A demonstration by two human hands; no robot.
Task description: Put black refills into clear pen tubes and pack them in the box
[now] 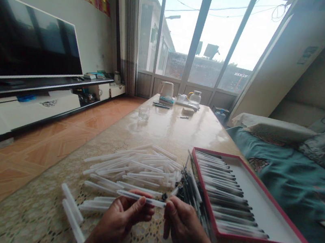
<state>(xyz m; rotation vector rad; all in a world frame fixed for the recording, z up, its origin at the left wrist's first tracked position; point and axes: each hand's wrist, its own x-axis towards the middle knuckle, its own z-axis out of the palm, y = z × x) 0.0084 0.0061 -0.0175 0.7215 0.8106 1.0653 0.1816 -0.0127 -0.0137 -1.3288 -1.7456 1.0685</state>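
Observation:
My left hand (122,218) pinches a translucent white pen barrel (130,195) between thumb and fingers and holds it nearly level above the table. At the barrel's right end, the fingers of my right hand (182,223) are pinched together; what lies between them is hidden. Beyond both hands spreads a pile of similar white barrels (134,164). Thin black pen refills (192,183) lie in a heap beside the right hand, with small black parts (164,196) near them. A pink-rimmed box (285,219) to the right holds a row of dark-filled pens (227,199).
Several loose barrels (73,216) lie left of my left hand. A drinking glass (143,113) stands farther up the patterned table (166,134). A white kettle (166,89) and a glass jug (195,97) are at its far end. A sofa (284,169) borders the right side.

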